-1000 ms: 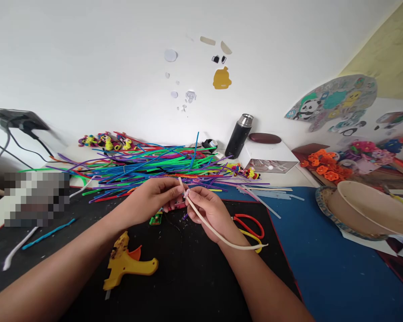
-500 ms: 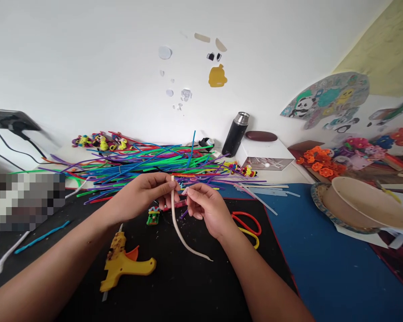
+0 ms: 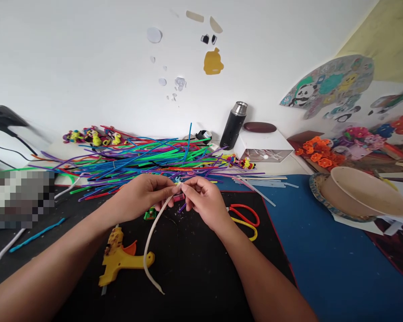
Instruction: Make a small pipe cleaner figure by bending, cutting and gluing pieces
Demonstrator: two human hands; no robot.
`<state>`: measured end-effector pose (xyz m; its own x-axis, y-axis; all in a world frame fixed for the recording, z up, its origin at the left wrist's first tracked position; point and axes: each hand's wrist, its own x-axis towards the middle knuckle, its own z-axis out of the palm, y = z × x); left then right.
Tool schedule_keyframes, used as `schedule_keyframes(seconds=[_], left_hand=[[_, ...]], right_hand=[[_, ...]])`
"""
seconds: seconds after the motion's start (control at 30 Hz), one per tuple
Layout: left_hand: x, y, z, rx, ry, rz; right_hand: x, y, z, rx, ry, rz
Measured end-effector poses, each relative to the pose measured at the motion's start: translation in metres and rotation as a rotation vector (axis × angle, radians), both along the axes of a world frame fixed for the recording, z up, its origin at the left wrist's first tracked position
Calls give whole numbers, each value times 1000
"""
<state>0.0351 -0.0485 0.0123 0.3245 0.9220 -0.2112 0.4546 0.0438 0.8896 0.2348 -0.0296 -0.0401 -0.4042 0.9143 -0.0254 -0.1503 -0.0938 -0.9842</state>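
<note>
My left hand pinches a white pipe cleaner close to its upper end. The rest of it hangs in a curve over the black mat, its lower end past the glue gun's handle. My right hand is closed too, its thumb and forefinger meeting the left fingertips at that upper end. What exactly lies between the right fingertips is mostly hidden. Below the left hand lies a yellow glue gun. A small green figure is partly covered by the left hand. Scissors with red and yellow handles lie beside my right wrist.
A heap of coloured pipe cleaners spreads behind the hands. Behind it stand a black thermos and a white box. At right is a beige bowl; at left, a blue twisted pipe cleaner lies on the mat.
My hands have come together at the pipe cleaner's upper end. Its hanging part has swung from right to left. The view has shifted slightly.
</note>
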Motion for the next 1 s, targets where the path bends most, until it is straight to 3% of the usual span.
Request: schedule_keyframes(seconds=[0.33, 1.0], left_hand=[[1, 0, -1, 8, 23, -9], [2, -2, -3, -38, -13, -21]], right_hand=[[-2, -1, 1, 54, -2, -4], [-2, 0, -3, -56, 68, 43]])
